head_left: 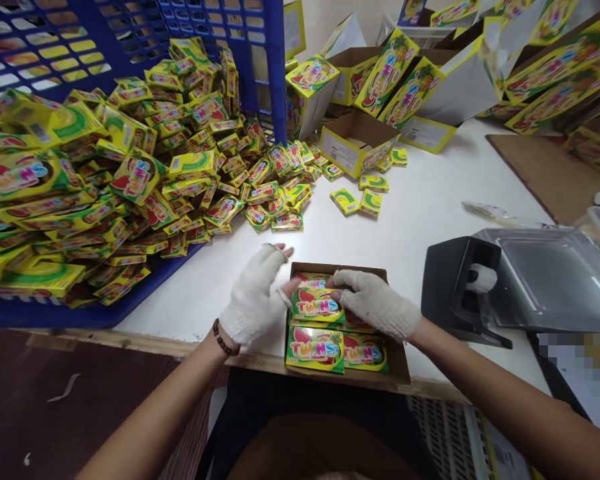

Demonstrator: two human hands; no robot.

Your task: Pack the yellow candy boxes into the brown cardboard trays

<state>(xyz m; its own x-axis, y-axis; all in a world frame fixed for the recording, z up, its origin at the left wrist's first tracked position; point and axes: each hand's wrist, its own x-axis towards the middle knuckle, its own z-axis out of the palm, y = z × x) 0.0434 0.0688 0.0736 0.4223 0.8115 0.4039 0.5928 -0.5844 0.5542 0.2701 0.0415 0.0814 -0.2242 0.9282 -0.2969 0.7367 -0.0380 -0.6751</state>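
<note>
An open brown carton (399, 363) lies at the table's front edge, partly filled with small yellow "TWINS" candy packs (316, 347). Both my hands wear white fingerless gloves. My left hand (257, 299) rests at the carton's left rim, thumb and fingers pinching the left end of one pack (317, 305). From the right, my right hand (373, 301) lies over the carton, its fingers closed on the same pack's top right edge.
A tipped blue crate (260, 60) spills a big heap of candy packs (130, 180) across the table's left. Open display boxes (357, 140) stand at the back. A black and grey machine (525, 280) sits to the right. Brown board (545, 173) lies behind it.
</note>
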